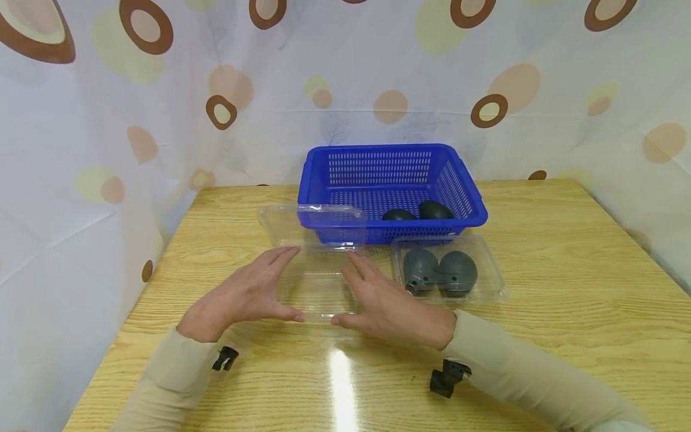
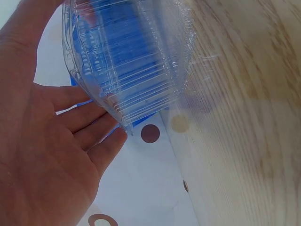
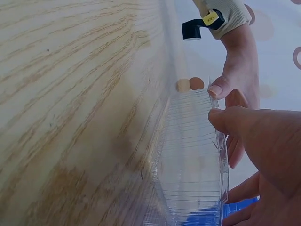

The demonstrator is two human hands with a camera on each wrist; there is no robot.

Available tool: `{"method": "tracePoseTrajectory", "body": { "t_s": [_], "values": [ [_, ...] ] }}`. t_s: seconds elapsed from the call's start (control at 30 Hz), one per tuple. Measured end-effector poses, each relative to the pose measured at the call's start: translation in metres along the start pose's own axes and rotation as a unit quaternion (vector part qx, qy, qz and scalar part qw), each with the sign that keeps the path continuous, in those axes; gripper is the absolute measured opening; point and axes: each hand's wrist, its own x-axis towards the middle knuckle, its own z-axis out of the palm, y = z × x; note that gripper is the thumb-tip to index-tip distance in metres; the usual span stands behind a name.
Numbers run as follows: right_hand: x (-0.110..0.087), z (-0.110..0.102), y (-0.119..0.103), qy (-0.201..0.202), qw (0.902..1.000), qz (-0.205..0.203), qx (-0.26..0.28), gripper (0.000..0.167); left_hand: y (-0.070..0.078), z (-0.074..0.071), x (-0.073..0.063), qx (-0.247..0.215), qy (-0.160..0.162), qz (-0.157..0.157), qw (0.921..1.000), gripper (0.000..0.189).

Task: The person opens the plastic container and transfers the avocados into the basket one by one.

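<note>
Left hand: spread wide, touching the clear clamshell's left rim.
Right hand: likewise opposite, probably steadying it.
Clear clamshell: between hands, lid open.
Packed clamshell: right, keeping two avocados together.
Blue basket: behind, containing loose avocados.

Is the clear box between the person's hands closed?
No: in the head view, the lid of the clear box stands raised behind its base.
</note>
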Motion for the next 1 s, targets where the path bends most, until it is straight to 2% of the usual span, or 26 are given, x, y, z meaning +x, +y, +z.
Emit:
{"method": "tracePoseTrajectory", "body": {
  "t_s": [0.43, 1.0],
  "values": [
    [0.016, 0.007, -0.01, 0.012, 0.9992, -0.016, 0.035, 0.09, -0.014, -0.003, -0.012, -0.007, 0.002, -0.025, 0.9997, 0.119],
    [0.04, 0.019, -0.027, 0.003, 0.997, -0.053, 0.057, 0.089, -0.035, -0.01, -0.035, -0.017, 0.005, -0.076, 0.9969, 0.117]
  ]
}}
